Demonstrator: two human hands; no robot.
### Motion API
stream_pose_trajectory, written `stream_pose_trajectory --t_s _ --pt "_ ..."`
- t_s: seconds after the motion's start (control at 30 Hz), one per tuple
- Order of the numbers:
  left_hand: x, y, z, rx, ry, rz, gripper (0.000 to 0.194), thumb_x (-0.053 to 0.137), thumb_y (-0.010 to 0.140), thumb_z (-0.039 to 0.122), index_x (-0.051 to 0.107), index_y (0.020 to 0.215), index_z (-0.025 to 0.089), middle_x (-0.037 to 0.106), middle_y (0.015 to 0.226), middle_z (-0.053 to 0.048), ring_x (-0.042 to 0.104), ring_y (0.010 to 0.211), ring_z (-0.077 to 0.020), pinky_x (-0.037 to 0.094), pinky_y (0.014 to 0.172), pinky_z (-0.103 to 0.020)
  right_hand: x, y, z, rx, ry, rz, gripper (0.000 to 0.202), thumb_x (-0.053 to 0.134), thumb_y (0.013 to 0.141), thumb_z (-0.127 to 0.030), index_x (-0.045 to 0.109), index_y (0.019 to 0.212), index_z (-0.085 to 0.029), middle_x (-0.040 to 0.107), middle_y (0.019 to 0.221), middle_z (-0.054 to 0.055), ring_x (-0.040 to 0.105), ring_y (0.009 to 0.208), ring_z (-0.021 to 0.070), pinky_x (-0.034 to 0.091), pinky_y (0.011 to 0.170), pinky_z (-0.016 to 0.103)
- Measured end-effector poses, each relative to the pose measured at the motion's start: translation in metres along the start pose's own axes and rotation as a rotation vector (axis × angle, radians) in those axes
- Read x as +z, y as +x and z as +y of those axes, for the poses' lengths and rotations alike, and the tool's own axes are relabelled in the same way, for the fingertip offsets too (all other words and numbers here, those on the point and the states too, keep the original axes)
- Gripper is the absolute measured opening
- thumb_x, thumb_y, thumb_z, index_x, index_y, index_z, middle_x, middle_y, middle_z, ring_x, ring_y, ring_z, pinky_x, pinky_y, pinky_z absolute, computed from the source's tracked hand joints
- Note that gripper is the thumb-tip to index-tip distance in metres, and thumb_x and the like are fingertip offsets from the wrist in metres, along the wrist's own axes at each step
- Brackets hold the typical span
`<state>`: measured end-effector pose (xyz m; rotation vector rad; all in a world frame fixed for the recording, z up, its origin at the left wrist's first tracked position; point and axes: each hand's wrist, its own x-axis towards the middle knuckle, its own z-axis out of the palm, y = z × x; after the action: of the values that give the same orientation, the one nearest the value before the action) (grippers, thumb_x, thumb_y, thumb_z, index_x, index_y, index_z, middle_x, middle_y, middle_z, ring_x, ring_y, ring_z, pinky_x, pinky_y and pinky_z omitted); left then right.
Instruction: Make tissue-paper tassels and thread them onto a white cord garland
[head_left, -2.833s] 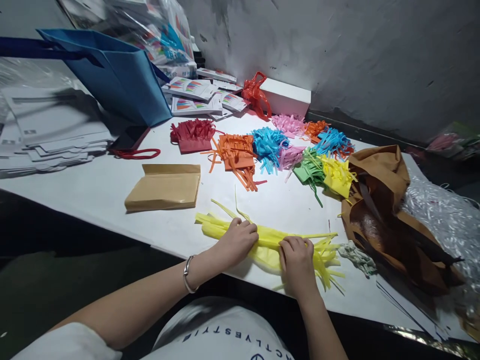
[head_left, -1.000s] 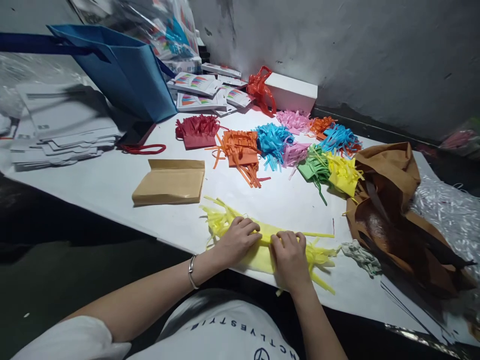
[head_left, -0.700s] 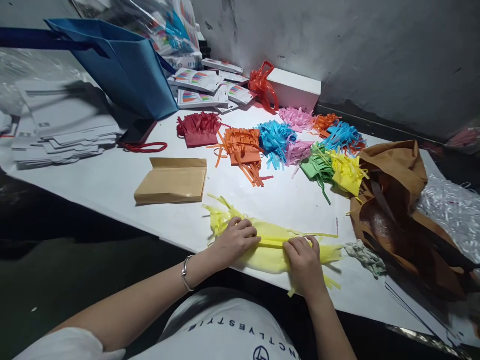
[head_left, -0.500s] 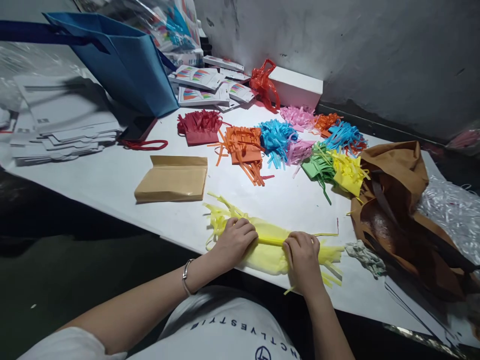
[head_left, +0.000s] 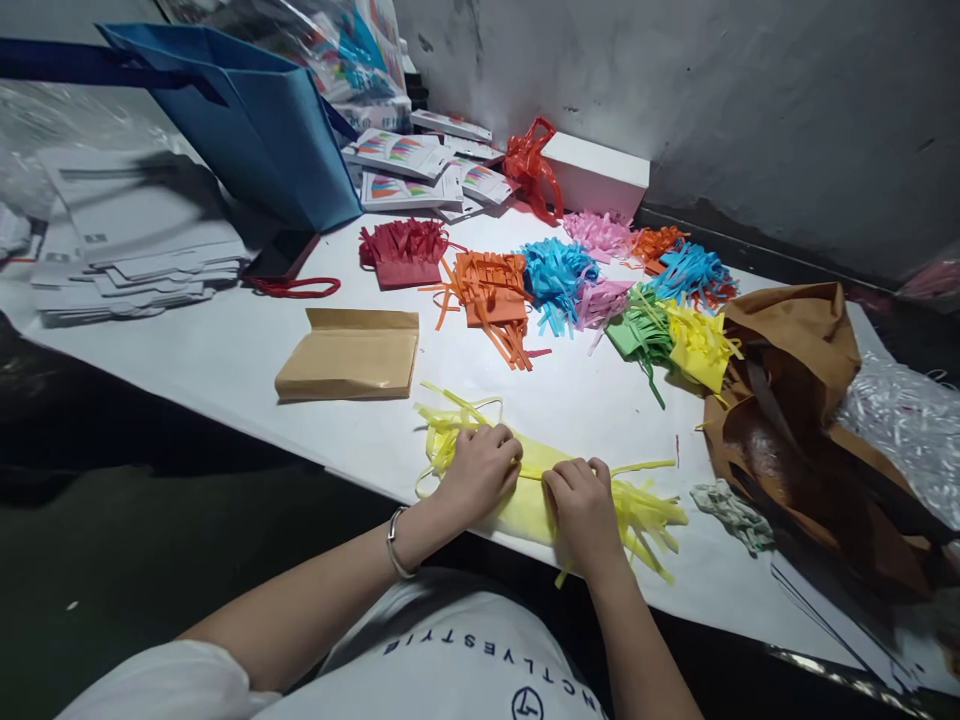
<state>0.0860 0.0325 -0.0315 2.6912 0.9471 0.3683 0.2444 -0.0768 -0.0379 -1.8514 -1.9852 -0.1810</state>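
Yellow fringed paper [head_left: 525, 505] lies spread at the table's front edge, its cut strips fanning out at both ends. A narrow fold runs across its middle. My left hand [head_left: 484, 472] has its fingers curled on the left part of this fold. On the right part, my right hand [head_left: 585, 508] pinches the same fold, a short gap from the left one. Fingertips of both hands are partly hidden against the paper. A brown paper packet [head_left: 349, 358] rests to the left, beyond my left hand.
Fringed bundles in red [head_left: 405, 255], orange [head_left: 491, 290], blue [head_left: 559, 275], green [head_left: 639, 328] and yellow [head_left: 697, 345] lie farther back. A brown bag [head_left: 787, 330] and a crumpled cloth [head_left: 733, 515] are right. A blue bag [head_left: 255, 130] and white stacks [head_left: 135, 240] stand left.
My right hand has moved left along the fold, closer to my left hand, which has shifted slightly right. The right-end strips are more uncovered and bunched.
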Motion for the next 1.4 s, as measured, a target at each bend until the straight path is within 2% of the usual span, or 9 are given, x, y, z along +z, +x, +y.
stream_pose_trajectory --t_s 0.13,0.3,0.43,0.67,0.9,0.97,1.03,1.23,1.4 --pt "0.004 -0.003 -0.004 0.228 -0.087 0.131 0.009 0.061 0.090 0.020 0.069 0.089 0.022 0.064 0.105 -0.005 0.053 0.100 -0.0238 0.031 0.090 -0.044 0.002 -0.001 0.000 0.033 0.003 0.015 0.012 0.056 0.093 -0.014 0.060 0.082 -0.019 0.063 0.080 0.002 0.052 0.079 0.0177 0.031 0.087 0.037" --pt "0.009 -0.002 -0.007 0.291 -0.081 0.164 0.017 0.058 0.092 0.018 0.068 0.079 0.018 0.066 0.094 -0.004 0.053 0.095 -0.0213 0.032 0.089 -0.041 0.006 0.000 -0.007 0.008 0.004 -0.013 0.013 0.053 0.096 -0.019 0.060 0.086 -0.020 0.062 0.083 0.003 0.052 0.081 0.0185 0.030 0.088 0.037" --pt "0.008 0.000 -0.010 0.263 -0.113 0.104 0.015 0.061 0.090 0.017 0.066 0.076 0.018 0.067 0.090 -0.002 0.054 0.089 -0.0185 0.033 0.086 -0.038 0.005 -0.006 -0.003 -0.001 0.002 -0.033 0.021 0.047 0.097 -0.013 0.060 0.082 -0.020 0.062 0.080 0.003 0.052 0.080 0.0178 0.031 0.090 0.036" --pt "0.005 -0.001 -0.010 0.243 -0.068 0.012 0.017 0.057 0.094 0.022 0.068 0.082 0.018 0.069 0.095 -0.004 0.054 0.093 -0.0197 0.031 0.082 -0.038 -0.014 -0.028 0.009 0.103 0.025 0.000 0.018 0.048 0.095 -0.012 0.063 0.090 -0.022 0.065 0.090 0.004 0.055 0.090 0.0191 0.031 0.098 0.040" --pt "-0.008 0.010 0.013 0.088 0.086 -0.137 0.016 0.056 0.088 0.016 0.065 0.075 0.015 0.064 0.088 -0.010 0.053 0.089 -0.0257 0.032 0.075 -0.041 -0.007 -0.016 -0.010 0.372 -0.062 0.025 0.015 0.051 0.091 -0.015 0.059 0.080 -0.020 0.064 0.090 0.006 0.055 0.093 0.0247 0.028 0.101 0.049" --pt "-0.010 0.014 0.016 0.052 0.123 -0.142 0.013 0.056 0.087 0.016 0.065 0.077 0.014 0.063 0.089 -0.011 0.053 0.088 -0.0267 0.033 0.074 -0.041 -0.006 -0.011 -0.013 0.426 -0.109 0.021 0.014 0.053 0.089 -0.014 0.058 0.077 -0.020 0.064 0.088 0.007 0.055 0.091 0.0261 0.029 0.099 0.051" --pt "-0.011 0.016 0.016 0.088 0.144 -0.130 0.010 0.056 0.086 0.012 0.064 0.081 0.015 0.063 0.093 -0.011 0.053 0.088 -0.0263 0.033 0.076 -0.042 -0.007 -0.009 -0.014 0.447 -0.124 0.027 0.011 0.055 0.087 -0.013 0.059 0.079 -0.020 0.064 0.090 0.007 0.054 0.092 0.0267 0.028 0.100 0.052" --pt "-0.007 0.015 0.010 0.440 0.211 -0.119 0.015 0.058 0.085 0.007 0.063 0.075 0.017 0.062 0.087 -0.008 0.051 0.089 -0.0246 0.031 0.088 -0.047 -0.008 -0.014 -0.012 0.200 -0.031 -0.028 0.023 0.054 0.080 0.000 0.059 0.080 -0.023 0.063 0.087 0.003 0.055 0.091 0.0217 0.022 0.108 0.050" --pt "-0.003 0.024 0.007 0.474 0.188 -0.111 0.017 0.059 0.087 0.012 0.062 0.072 0.016 0.061 0.082 -0.007 0.051 0.083 -0.0225 0.032 0.082 -0.042 -0.005 -0.009 -0.012 0.118 -0.083 -0.030 0.012 0.056 0.087 -0.010 0.061 0.087 -0.022 0.063 0.088 0.005 0.053 0.090 0.0226 0.023 0.106 0.050"
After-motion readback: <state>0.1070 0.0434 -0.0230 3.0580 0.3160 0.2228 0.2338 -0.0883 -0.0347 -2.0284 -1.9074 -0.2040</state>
